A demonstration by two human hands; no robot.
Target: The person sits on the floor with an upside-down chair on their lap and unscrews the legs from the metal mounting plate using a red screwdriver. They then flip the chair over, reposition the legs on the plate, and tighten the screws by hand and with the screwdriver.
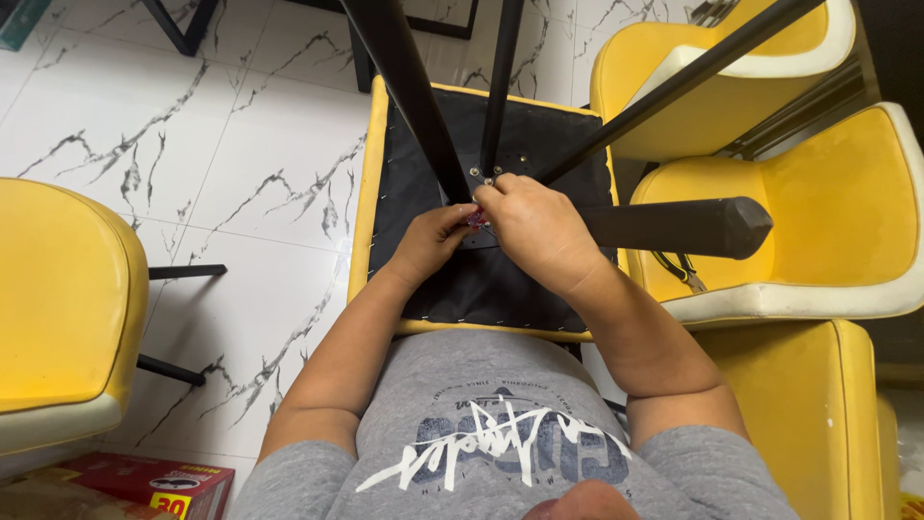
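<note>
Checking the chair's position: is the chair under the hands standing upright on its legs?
No, the chair is upside down, black legs pointing up.

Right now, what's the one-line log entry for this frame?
left hand: on small red tool | right hand: at leg bracket | upturned chair: black underside up

White marble-veined tile floor (231, 164), yellow cushioned chairs (828, 221) at both sides, red cardboard box (159, 484) lower left

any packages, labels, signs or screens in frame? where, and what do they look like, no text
Cardboard box: bottom left corner on the floor, beside a yellow chair; flat rectangular, red with a yellow patch and a dark oval mark.
Shirt print: on the person's grey T-shirt, bottom centre; white scrawl over dark blue block shapes.
No signs or screens.
</note>
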